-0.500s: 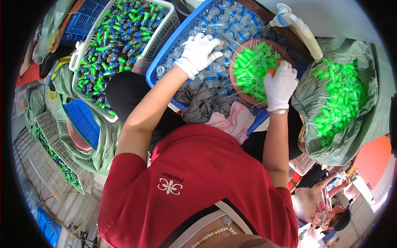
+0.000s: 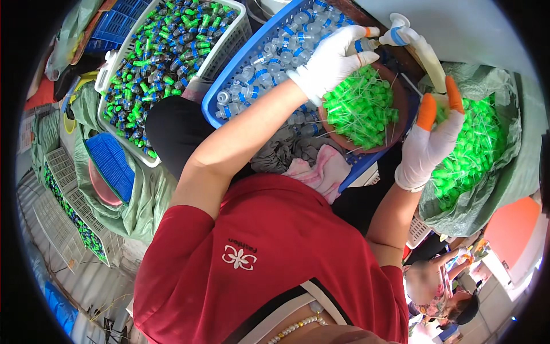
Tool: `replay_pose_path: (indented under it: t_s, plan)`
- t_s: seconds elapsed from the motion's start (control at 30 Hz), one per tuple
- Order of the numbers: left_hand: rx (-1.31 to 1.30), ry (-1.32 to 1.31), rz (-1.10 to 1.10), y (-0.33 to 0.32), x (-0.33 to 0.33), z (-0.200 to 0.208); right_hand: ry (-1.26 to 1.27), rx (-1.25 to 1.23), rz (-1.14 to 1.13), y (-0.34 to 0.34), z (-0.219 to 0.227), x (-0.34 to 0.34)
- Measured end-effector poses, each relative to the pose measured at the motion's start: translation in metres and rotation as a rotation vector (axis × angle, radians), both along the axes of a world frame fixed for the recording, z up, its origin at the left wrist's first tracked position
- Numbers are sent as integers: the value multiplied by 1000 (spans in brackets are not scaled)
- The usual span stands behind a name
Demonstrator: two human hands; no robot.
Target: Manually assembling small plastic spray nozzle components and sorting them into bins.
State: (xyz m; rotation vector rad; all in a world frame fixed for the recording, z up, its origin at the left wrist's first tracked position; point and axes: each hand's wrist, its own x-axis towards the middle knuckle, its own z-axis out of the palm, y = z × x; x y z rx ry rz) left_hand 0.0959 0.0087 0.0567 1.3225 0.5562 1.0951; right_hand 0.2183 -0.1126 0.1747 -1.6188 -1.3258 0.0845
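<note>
My left hand (image 2: 332,63), in a white glove, pinches a small clear bottle (image 2: 365,45) with a blue band. The bottle's mouth points at the tip of a pale bent tube fitting (image 2: 421,51), close to it or touching. My right hand (image 2: 432,140), gloved with orange fingertips, is closed on a green cap (image 2: 441,108), partly hidden by the fingers. A thin white stick (image 2: 411,85) extends from there toward the upper left. Beneath and between the hands sits a reddish-brown bowl (image 2: 404,109) heaped with green stick caps (image 2: 361,106).
A blue basket (image 2: 213,103) holds many clear bottles and the bowl. To its left, a white crate (image 2: 243,28) is full of dark bottles with green caps. A green sack (image 2: 510,155) of caps stands at right. Cloths (image 2: 321,169) lie near my lap. Another person (image 2: 441,292) works behind, lower right.
My left hand has moved right from the loose bottles to the tube fitting, now with a bottle. My right hand has left the bowl, moving right with a stick cap.
</note>
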Motion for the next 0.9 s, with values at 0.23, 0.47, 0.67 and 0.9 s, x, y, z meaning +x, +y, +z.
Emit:
replay_pose_path:
  t_s: [0.23,0.47,0.67,0.9]
  plan:
    - [-77,-26,-55,-6,-6,5,-191,-15,-21,8,-17,11]
    - [-64,-79,-50,-4,-4,-2,-194,-13,-32,10,-24,13]
    - [-56,-84,-39,-5,-3,-3,-183,-6,-29,10,-25,14]
    - [-35,-39,-25,-3,-3,-7,-182,-20,-36,9,-23,11]
